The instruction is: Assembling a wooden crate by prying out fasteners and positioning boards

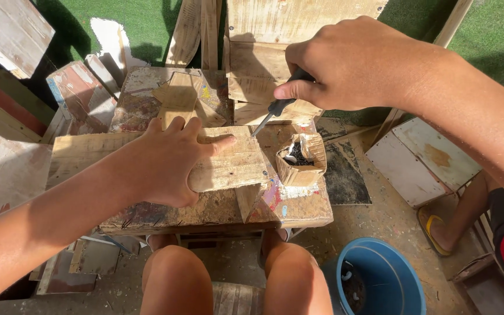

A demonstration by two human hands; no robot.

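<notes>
Your left hand lies flat, fingers spread, pinning the wooden plank to the desk so it cannot shift — your right hand is fisted round the screwdriver, tip angled at the plank's far edge.

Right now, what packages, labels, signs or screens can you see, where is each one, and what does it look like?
Cardboard box: on the worktop, right of the plank under the left hand; small, brown, torn open at the top, dark bits and something white inside.
Paper scraps: stuck on the worktop below the box; white with red and blue patches, worn.
No signs or screens in view.
</notes>
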